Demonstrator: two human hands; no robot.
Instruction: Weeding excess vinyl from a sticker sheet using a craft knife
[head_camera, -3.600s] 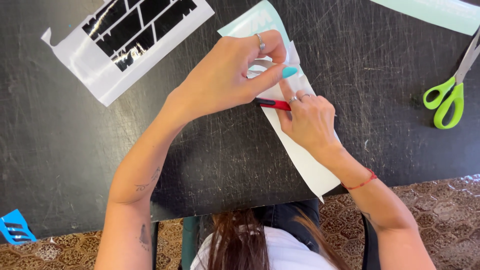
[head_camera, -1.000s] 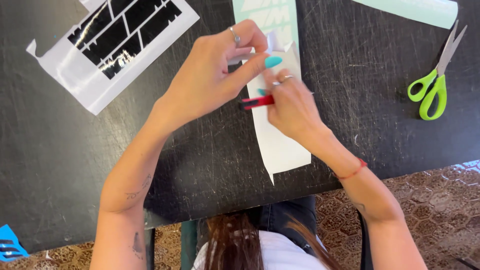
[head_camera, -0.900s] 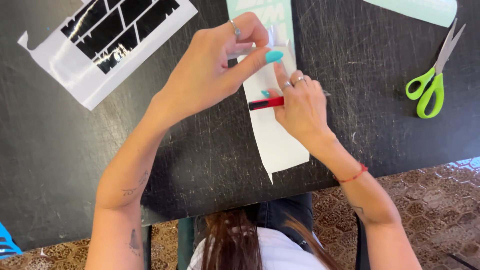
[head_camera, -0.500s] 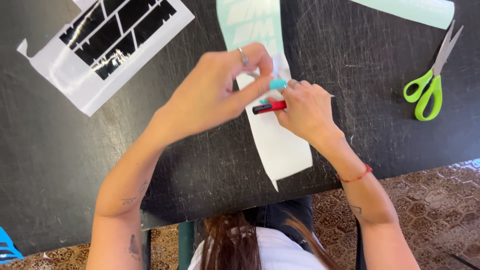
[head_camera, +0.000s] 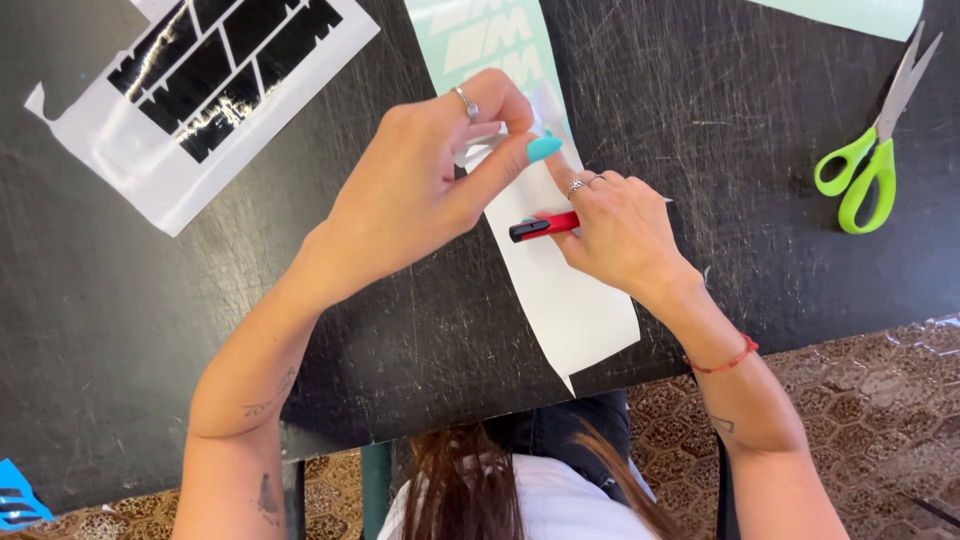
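Note:
A long strip of pale teal vinyl on white backing (head_camera: 560, 300) lies across the black table (head_camera: 300, 300), with cut shapes showing at its far end. My left hand (head_camera: 420, 190) pinches a small peeled piece of the film between thumb and fingers above the strip. My right hand (head_camera: 615, 225) rests on the strip beside it and grips a small red and black craft knife (head_camera: 543, 227), whose tip points left under my left hand. The spot where both hands meet is partly hidden by the fingers.
A white sheet with black cut vinyl shapes (head_camera: 200, 90) lies at the far left. Green-handled scissors (head_camera: 870, 150) rest at the right. Another pale teal sheet (head_camera: 850, 12) sits at the top right edge. A blue scrap (head_camera: 20, 495) lies on the floor, bottom left.
The strip has slid nearer to me over the table. My left hand shifted along it and now pinches the film a little higher; the right hand keeps the knife on the strip.

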